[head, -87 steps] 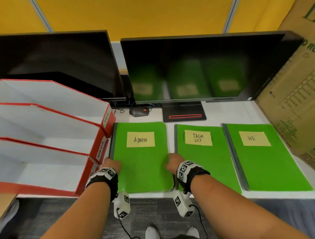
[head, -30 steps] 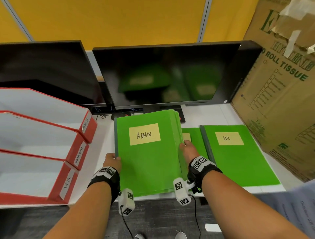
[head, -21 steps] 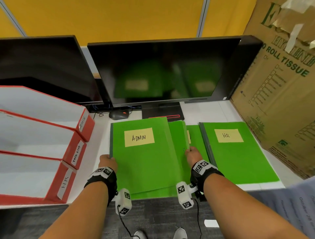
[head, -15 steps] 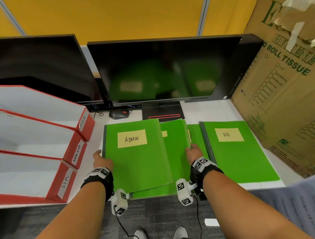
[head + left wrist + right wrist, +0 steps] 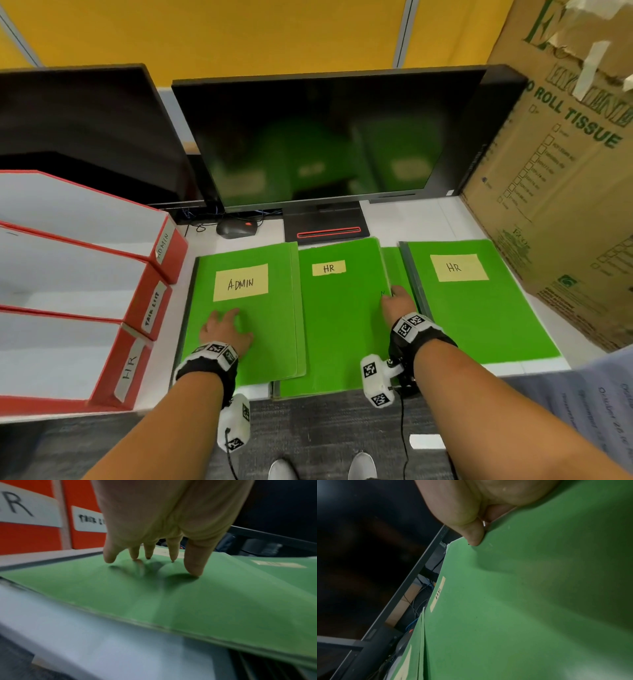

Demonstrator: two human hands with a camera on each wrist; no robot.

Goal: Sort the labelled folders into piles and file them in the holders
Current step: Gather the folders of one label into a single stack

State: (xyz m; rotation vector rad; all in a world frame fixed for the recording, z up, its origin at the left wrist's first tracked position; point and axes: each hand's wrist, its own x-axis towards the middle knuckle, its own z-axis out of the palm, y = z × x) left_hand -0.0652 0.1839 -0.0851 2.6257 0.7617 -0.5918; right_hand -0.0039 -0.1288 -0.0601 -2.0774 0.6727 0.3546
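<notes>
A green folder labelled ADMIN (image 5: 260, 329) lies at the left of the white desk, and my left hand (image 5: 222, 325) rests flat on its cover with spread fingertips (image 5: 193, 569) touching it. Beside it lies a green folder labelled HR (image 5: 339, 325), partly under the ADMIN folder's right edge. My right hand (image 5: 394, 301) pinches this HR folder's right edge, thumb (image 5: 474, 536) on top. A further green pile topped HR (image 5: 479, 308) lies at the right. Three red holders (image 5: 137, 308) marked ADMIN, TASK LIST and HR stand at the left.
Two dark monitors (image 5: 325, 137) stand at the back, with a mouse (image 5: 236, 228) and a monitor foot (image 5: 325, 226) just behind the folders. A tall cardboard box (image 5: 565, 188) bounds the right side. The folders overhang the desk's front edge (image 5: 513, 368).
The ADMIN folder has slid left off the stack, uncovering the folder labelled HR. My left hand moved from its edge onto its cover. My right hand keeps its pinch on the stack's right edge.
</notes>
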